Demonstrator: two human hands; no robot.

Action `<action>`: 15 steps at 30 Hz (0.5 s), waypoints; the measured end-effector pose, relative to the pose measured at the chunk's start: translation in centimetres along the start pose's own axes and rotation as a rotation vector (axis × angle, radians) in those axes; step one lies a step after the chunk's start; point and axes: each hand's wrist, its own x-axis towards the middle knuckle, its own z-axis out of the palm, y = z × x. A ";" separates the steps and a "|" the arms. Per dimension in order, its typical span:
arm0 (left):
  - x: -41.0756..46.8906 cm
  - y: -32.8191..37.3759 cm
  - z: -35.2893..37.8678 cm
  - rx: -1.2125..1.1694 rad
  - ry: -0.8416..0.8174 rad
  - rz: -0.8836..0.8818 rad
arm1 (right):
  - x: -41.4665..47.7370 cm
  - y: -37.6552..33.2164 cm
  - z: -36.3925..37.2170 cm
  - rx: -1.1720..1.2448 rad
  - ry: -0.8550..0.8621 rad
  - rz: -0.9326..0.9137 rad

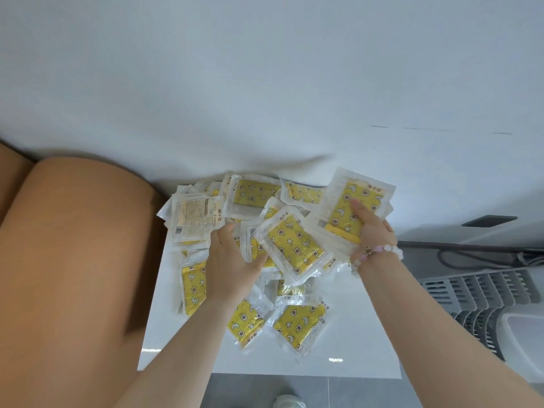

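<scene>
At the centre of the glossy white table, left hand: seen from the back, thumb laid on the lower left edge of one clear plastic packet with a yellow insert printed with stars, moons and flowers, fingers tucked behind it; the packet is held tilted, just above the heap. Right hand: curled round a stack of like packets, thumb pressed flat on the top face, fingers beneath; the stack is held at the right edge of the heap, close beside the single packet. Wrist of the right hand: bracelet of pale pink and white beads. Heap of the same yellow-and-clear packets: loose and overlapping, spread over the far and middle part of the table and under both hands, most lying face up. One packet lies face down at the far left of the heap, showing a pale printed label with a barcode. Left of the table, touching its edge: tan smooth-covered cushion. Behind the table: white wall. Right of the table, on the grey floor: grey slatted plastic crate and dark cables. Near edge, below the table: toe of a white shoe.
</scene>
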 end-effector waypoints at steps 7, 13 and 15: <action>0.9 5.3 1.6 0.145 0.026 -0.061 | 0.2 -0.4 -3.1 -0.156 -0.017 -0.005; 0.2 7.3 3.9 0.200 -0.106 -0.278 | 0.1 2.2 -5.7 -0.207 -0.049 0.036; 0.1 6.6 3.9 0.335 -0.163 -0.234 | -0.3 3.4 -6.4 -0.213 -0.069 0.066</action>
